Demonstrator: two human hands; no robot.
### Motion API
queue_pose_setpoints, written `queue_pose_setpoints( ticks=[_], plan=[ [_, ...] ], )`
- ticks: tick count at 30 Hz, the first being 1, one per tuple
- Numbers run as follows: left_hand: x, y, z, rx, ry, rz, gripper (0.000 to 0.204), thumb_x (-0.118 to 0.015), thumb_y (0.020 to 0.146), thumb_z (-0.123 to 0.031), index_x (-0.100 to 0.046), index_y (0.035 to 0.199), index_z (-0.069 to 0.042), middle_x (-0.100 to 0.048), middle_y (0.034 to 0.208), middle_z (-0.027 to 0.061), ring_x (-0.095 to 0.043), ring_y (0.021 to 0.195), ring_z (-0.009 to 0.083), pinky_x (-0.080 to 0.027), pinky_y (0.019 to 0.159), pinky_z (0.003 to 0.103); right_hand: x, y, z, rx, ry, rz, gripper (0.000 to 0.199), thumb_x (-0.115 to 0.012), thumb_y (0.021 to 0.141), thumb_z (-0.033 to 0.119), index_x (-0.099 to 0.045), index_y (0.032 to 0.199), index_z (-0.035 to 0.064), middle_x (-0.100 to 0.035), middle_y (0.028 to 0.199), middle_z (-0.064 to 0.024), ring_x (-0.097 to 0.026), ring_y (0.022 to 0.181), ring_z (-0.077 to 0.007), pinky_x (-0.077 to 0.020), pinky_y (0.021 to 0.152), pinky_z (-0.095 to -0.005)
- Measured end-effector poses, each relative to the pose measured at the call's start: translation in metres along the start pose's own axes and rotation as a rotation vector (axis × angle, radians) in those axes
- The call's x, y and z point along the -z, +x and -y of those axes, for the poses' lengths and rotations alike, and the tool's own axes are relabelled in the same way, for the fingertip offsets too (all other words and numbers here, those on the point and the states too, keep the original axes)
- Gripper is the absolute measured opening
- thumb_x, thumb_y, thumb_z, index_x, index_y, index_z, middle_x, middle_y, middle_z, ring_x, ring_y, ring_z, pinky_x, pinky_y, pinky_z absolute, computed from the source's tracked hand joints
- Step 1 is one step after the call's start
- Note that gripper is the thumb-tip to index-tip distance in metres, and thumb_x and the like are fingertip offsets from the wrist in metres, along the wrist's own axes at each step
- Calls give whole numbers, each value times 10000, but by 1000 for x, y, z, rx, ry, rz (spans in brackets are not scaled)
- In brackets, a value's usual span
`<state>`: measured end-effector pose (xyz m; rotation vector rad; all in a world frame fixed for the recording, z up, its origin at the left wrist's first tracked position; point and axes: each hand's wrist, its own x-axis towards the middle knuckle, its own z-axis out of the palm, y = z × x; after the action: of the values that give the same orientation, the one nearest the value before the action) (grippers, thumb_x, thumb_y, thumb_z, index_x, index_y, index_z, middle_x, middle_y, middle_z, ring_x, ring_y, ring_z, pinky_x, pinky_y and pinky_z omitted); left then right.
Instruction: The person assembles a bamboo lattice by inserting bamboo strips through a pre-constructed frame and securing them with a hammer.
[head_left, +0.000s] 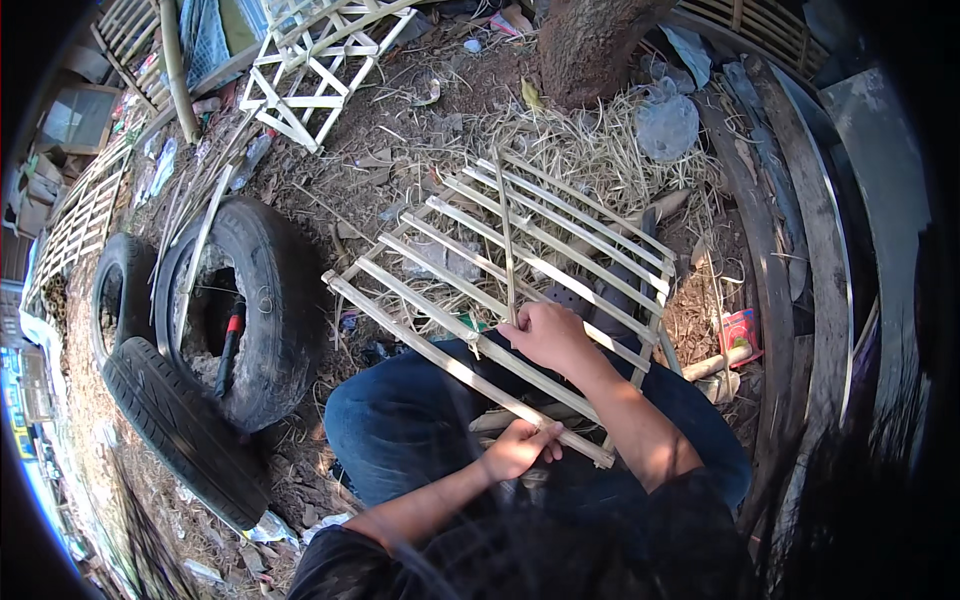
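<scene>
A flat frame of pale split-bamboo slats (pixel 540 262) lies tilted across my lap, its slats running side by side between two end crosspieces. My left hand (pixel 522 448) is closed around the nearest slat, close to its right end. Over the middle of the frame my right hand (pixel 548 332) pinches the near end of a thin bamboo strip (pixel 505 225). That strip runs across the slats to the far edge; whether it passes over or under each slat I cannot tell.
Several old tyres (pixel 275 310) lie to the left, with a red-and-black handled tool (pixel 231 345) inside one. Another bamboo lattice (pixel 305 100) stands beyond. A tree trunk (pixel 598 50) rises at the back, and weathered planks (pixel 815 230) line the right. Straw and shavings (pixel 590 130) cover the ground.
</scene>
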<state>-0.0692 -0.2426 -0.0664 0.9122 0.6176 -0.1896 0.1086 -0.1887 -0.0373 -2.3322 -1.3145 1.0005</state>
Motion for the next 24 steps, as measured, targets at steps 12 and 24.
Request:
queue_pose_setpoints(
  ticks=[12,24],
  plan=[
    [-6,3,9,-69,44,-43,431,-489,995,-358,-654,840,10,-655,706,60,-586,643,114,-476,624,267,-25,16,17,61,87,-19,398,-691,805,428,-646,786,33,-655,698,-129,-645,669,-270,-493,628,-381],
    [-11,3,1,-39,20,-33,399,-481,1000,-328,-641,862,10,-652,712,53,-574,649,106,-474,629,259,-34,25,15,79,292,67,355,-724,803,387,-661,741,43,-592,580,-37,-517,509,-127,-412,509,-306]
  ],
)
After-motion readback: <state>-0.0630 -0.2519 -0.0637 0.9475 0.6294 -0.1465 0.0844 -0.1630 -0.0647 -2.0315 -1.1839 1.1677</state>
